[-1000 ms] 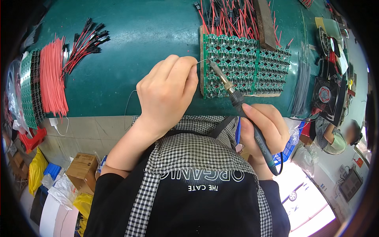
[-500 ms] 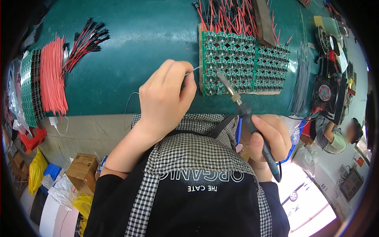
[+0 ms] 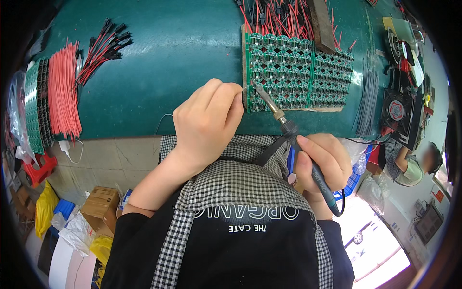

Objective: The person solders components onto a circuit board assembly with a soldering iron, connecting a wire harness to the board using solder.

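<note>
My right hand (image 3: 323, 161) is closed round the dark grip of a soldering iron (image 3: 288, 129). The iron slants up and to the left, its tip over the left columns of a green circuit board panel (image 3: 281, 72). Pinched in my left hand (image 3: 208, 123) is a thin solder wire (image 3: 164, 116). The wire's short end pokes out past the fingertips to the board's left edge, near the iron's tip. Whether tip and wire touch is too small to tell. Rows of small dark parts cover the panel, which lies on a thin brown backing board (image 3: 244, 58).
Red and black wires (image 3: 279, 17) spread behind the panel, under a dark bar (image 3: 321, 26). On the left lie red wires (image 3: 65, 91), connector leads (image 3: 102, 53) and more green panels (image 3: 32, 103). Grey wires (image 3: 368, 98) and a fan (image 3: 396, 111) are at right. A co-worker (image 3: 409, 166) sits beyond.
The soldering iron has moved left and slightly up across the panel. My left hand has shifted a little right, bringing the solder's end closer to the board.
</note>
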The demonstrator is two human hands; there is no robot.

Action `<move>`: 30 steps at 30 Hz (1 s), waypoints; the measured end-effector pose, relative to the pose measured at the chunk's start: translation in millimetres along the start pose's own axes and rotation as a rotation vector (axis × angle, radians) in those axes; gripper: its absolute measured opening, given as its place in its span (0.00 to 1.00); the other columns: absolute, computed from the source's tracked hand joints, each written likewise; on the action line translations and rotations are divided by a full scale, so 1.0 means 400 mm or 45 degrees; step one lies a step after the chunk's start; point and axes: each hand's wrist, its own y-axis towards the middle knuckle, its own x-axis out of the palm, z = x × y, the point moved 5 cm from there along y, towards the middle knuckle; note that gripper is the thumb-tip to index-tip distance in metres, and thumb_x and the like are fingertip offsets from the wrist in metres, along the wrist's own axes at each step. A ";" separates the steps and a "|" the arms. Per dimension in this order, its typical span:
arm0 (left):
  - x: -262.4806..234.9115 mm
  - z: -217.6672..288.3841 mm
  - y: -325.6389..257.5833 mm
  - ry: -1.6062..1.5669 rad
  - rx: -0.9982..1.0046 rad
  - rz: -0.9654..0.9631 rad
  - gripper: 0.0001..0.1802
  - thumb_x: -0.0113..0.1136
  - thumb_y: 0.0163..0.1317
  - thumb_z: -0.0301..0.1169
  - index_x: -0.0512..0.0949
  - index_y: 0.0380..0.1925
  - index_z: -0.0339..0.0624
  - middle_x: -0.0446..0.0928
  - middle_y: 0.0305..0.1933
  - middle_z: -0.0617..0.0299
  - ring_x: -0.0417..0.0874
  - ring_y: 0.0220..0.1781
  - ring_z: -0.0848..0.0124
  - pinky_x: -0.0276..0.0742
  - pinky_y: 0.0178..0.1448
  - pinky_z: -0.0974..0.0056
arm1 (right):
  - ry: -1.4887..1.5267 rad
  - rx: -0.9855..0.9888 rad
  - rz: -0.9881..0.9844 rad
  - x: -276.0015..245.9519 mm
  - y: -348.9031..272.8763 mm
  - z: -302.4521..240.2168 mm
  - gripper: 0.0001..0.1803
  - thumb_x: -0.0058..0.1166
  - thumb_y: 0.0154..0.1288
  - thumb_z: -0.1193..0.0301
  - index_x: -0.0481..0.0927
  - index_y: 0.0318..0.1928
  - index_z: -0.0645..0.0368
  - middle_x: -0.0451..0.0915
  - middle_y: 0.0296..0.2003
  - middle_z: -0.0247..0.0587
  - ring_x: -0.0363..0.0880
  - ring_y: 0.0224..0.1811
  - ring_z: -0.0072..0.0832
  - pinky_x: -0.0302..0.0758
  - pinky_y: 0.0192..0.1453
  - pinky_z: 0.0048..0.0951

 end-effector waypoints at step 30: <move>-0.007 -0.018 0.055 0.015 0.022 0.134 0.07 0.62 0.51 0.21 0.76 0.31 0.40 0.73 0.28 0.59 0.76 0.28 0.62 0.73 0.31 0.62 | -0.068 0.101 0.027 -0.004 0.055 0.000 0.13 0.63 0.44 0.80 0.83 0.35 0.66 0.79 0.26 0.43 0.79 0.24 0.30 0.74 0.25 0.24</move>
